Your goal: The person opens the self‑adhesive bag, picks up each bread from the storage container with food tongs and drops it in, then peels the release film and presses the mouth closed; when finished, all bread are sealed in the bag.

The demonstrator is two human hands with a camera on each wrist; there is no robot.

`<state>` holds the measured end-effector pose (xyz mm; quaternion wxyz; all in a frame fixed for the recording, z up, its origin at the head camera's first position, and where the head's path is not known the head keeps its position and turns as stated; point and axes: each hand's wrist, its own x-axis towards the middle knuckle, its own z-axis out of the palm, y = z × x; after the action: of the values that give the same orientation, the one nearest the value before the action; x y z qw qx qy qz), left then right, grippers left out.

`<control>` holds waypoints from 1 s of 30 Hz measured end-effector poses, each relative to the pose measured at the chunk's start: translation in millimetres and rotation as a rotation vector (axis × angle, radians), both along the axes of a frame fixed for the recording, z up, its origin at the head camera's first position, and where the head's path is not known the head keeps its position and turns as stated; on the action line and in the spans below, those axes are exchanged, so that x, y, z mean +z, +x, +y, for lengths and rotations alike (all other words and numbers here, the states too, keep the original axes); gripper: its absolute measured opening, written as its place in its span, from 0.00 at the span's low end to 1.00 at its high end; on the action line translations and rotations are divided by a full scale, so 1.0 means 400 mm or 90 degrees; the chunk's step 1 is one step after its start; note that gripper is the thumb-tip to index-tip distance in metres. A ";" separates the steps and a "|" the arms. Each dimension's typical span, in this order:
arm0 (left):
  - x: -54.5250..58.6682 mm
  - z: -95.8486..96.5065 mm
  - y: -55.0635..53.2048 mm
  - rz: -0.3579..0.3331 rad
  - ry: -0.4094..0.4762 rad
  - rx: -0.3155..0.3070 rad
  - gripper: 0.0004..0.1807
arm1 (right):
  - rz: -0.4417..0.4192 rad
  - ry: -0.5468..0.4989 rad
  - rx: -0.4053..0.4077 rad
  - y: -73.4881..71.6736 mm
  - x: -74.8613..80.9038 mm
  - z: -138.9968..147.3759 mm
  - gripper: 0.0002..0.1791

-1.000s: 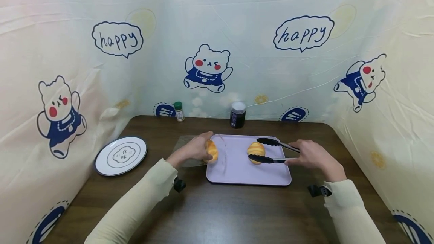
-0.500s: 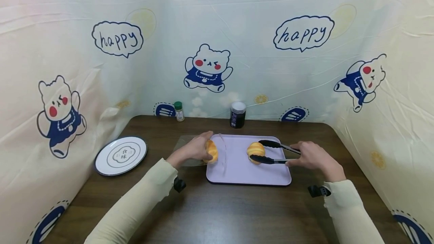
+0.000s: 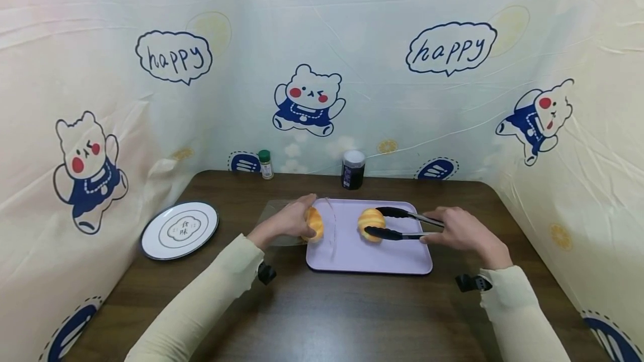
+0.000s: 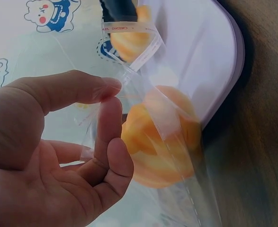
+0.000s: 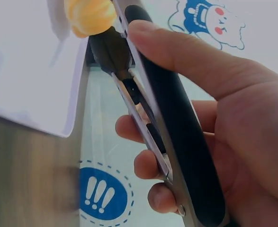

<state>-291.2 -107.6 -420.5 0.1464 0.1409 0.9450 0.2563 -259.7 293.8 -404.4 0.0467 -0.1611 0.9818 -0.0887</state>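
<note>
My left hand (image 3: 289, 219) pinches the rim of a clear plastic bag (image 4: 169, 113) between thumb and index finger, at the tray's left edge. A golden bread bun (image 4: 162, 146) shows through the plastic, beside the curled fingers. The bag's mouth edge faces right, over the lilac tray (image 3: 347, 261). With my right hand (image 3: 460, 230) I grip metal tongs (image 3: 389, 234) with black tips. Their arms lie either side of a second, striped yellow bun (image 3: 369, 224) above the tray. Whether the bun is lifted or rests there I cannot tell.
A white plate (image 3: 166, 244) with a dark rim lies on the left of the brown table (image 3: 352, 317). At the back stand a small green-capped bottle (image 3: 266, 167) and a dark jar (image 3: 353, 175) with a pale lid. Printed cloth (image 3: 377, 110) surrounds the table.
The tongs and the striped bun between them have shifted a little left, toward the bag. My left hand and the bag stay where they were.
</note>
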 end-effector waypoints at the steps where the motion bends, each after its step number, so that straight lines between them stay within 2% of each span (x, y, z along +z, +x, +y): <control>1: 0.000 0.000 0.000 -0.001 0.001 0.002 0.53 | 0.005 -0.005 0.008 0.001 0.003 -0.002 0.42; 7: 0.001 -0.001 0.003 -0.005 0.003 0.002 0.54 | 0.028 -0.029 0.054 0.004 0.029 -0.026 0.42; 19: 0.002 -0.003 0.000 -0.009 -0.001 -0.012 0.55 | 0.021 -0.099 0.133 0.019 0.077 -0.087 0.39; 30: 0.008 -0.007 0.002 0.005 0.009 -0.049 0.58 | -0.011 -0.124 0.190 0.001 0.085 -0.146 0.38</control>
<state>-290.5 -110.4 -417.5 0.1515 0.1790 0.9375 0.2570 -259.4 235.5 -370.4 0.0519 -0.3077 0.9335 -0.1767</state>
